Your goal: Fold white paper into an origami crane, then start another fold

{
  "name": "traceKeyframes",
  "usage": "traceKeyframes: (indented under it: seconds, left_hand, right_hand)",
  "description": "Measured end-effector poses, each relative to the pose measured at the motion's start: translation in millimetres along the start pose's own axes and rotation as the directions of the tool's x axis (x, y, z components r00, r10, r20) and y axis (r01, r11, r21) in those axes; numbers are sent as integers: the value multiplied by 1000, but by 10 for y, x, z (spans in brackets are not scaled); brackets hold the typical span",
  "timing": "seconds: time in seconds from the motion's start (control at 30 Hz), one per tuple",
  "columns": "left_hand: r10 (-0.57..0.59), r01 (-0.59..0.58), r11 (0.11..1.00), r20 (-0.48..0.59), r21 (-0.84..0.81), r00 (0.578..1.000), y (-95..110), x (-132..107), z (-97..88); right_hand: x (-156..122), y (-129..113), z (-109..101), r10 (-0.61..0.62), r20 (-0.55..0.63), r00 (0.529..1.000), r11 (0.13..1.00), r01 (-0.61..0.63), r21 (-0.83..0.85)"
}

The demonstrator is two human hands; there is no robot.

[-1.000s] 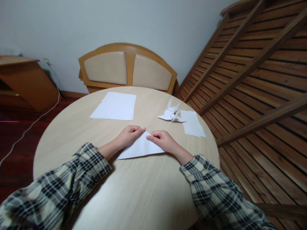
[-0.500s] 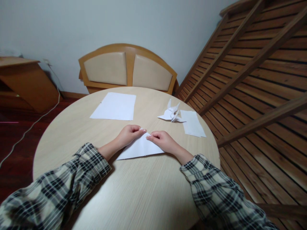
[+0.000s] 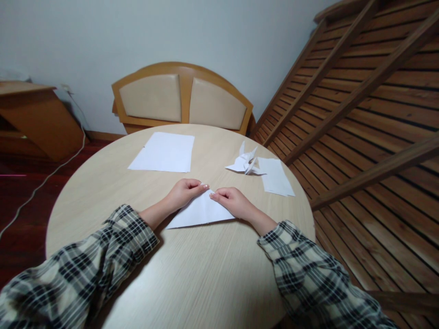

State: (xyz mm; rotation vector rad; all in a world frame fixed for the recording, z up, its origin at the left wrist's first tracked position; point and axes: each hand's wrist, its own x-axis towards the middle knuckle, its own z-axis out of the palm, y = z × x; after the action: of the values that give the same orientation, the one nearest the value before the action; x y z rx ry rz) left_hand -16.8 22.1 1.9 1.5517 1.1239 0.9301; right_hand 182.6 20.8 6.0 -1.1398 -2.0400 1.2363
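A white sheet folded into a triangle (image 3: 200, 214) lies on the round pale wooden table (image 3: 192, 274) in front of me. My left hand (image 3: 185, 193) rests on its left edge with curled fingers pressing near the top corner. My right hand (image 3: 233, 202) lies on the right edge, fingers curled and pressed on the paper close to the same corner. The fingertips of both hands nearly meet at the apex. Plaid sleeves cover both forearms.
A flat stack of white paper (image 3: 163, 152) lies at the far left of the table. A folded paper crane (image 3: 245, 162) sits at the far right beside another white sheet (image 3: 275, 177). A padded wooden chair (image 3: 183, 99) stands behind the table; wooden slats (image 3: 370, 114) rise on the right.
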Motion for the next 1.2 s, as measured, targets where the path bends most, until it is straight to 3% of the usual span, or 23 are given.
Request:
traceKeyframes:
  seconds: [0.2,0.5,0.9,1.2]
  left_hand:
    - [-17,18,1000,40,-16,999,26,-20,-17]
    - [151,-156,980,48,124,987,27,-37,13]
    - [124,-132,983,68,125,990,0,-27,18]
    - [115,-105,985,-67,135,991,74,8,-92]
  right_hand:
    - [7,20,-5,-6,14,1000,999,5,31]
    - [2,-19,11,-73,0,997,997,73,12]
    - [14,3,38,-161,-112,981,984,151,-97]
    - [16,17,-59,-107,-123,987,990,94,-104]
